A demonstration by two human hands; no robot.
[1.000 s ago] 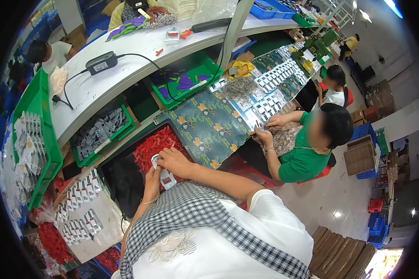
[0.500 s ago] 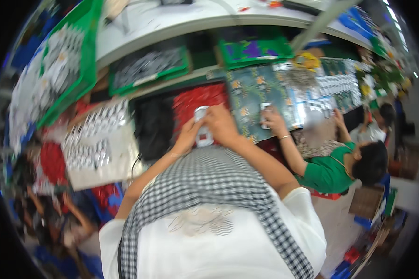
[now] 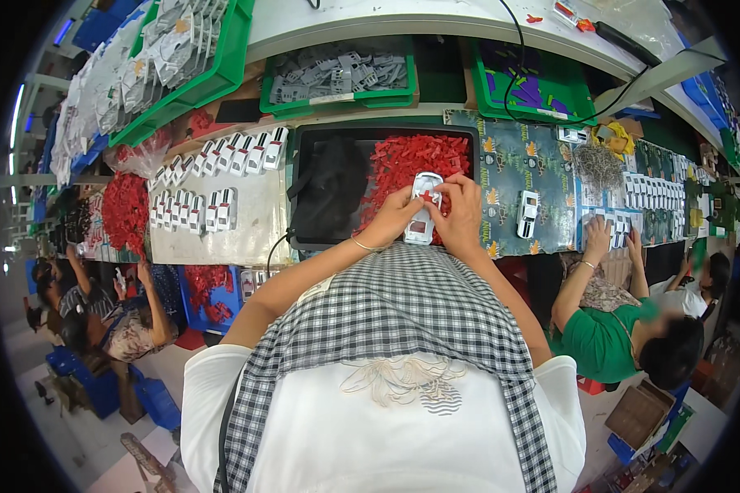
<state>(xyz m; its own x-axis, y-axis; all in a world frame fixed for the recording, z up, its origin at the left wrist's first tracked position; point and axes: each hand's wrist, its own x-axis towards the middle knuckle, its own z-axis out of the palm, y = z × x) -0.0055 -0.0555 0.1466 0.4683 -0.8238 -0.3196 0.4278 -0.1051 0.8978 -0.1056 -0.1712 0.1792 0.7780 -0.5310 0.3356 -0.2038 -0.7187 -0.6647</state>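
Both hands meet over a white toy car (image 3: 420, 232) held at the near right of a black tray (image 3: 298, 146). My left hand (image 3: 392, 218) is closed, its thumb and fingers on the car's left side. On the other side my right hand (image 3: 461, 212) is closed too, its fingers bent over the car. A small red plastic piece (image 3: 430, 196) lies between the fingertips, against the middle of the car. The fingers partly cover it, so I cannot tell how it sits. Loose red plastic pieces (image 3: 403, 158) heap up in the tray just beyond my hands.
Left of the tray, white toy cars (image 3: 242, 156) stand in rows on a pale board (image 3: 259, 193). Green bins (image 3: 337, 105) of grey parts and purple parts (image 3: 522, 86) stand behind. Rightward, a single car (image 3: 527, 214) lies near a co-worker in green (image 3: 604, 345).
The view has swung and sharpened. A red piece now shows between my fingertips on the car. The co-worker's hand has left the single car and moved right to other cars.
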